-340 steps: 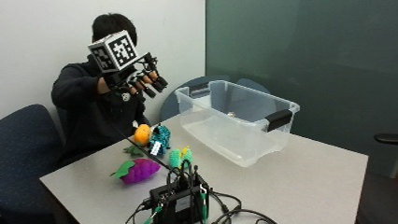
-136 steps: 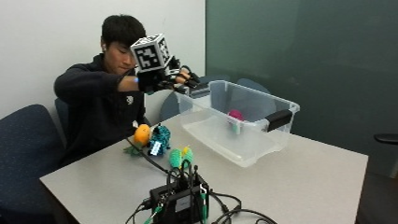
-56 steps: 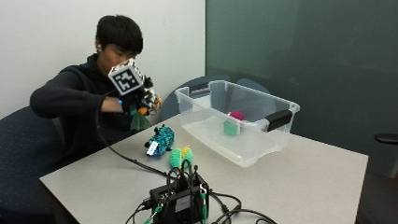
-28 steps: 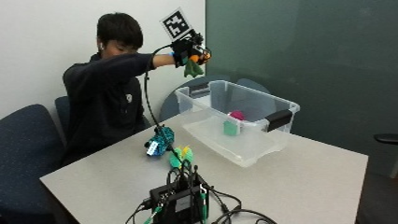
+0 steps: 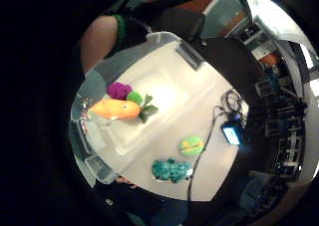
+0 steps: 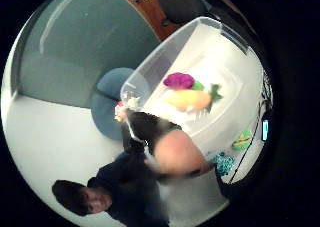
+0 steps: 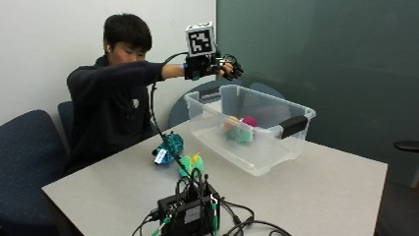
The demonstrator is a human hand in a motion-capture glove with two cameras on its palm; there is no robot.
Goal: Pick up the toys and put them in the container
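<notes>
In the outside view my gloved right hand [image 7: 221,67] hovers above the near end of the clear plastic container [image 7: 262,157], fingers spread and holding nothing. Inside the container lie an orange carrot toy [image 7: 229,123] with green leaves and a purple toy [image 7: 249,121]. Both palm views look down into the container [image 5: 174,84] at the carrot [image 5: 117,109] and purple toy [image 5: 118,90]; the thumb side view shows the carrot [image 6: 187,99] too. A teal toy [image 7: 171,146] and a yellow-green toy [image 7: 191,162] remain on the table beside the container.
A black device with tangled cables [image 7: 190,211] sits at the table's near edge. The container has black handles [image 7: 293,125]. Blue chairs [image 7: 26,162] stand behind the table, and the person sits at its far left side.
Half a second ago the hand gripped the orange carrot toy high over the container. Now the carrot lies inside and the hand has dropped lower with its fingers spread.
</notes>
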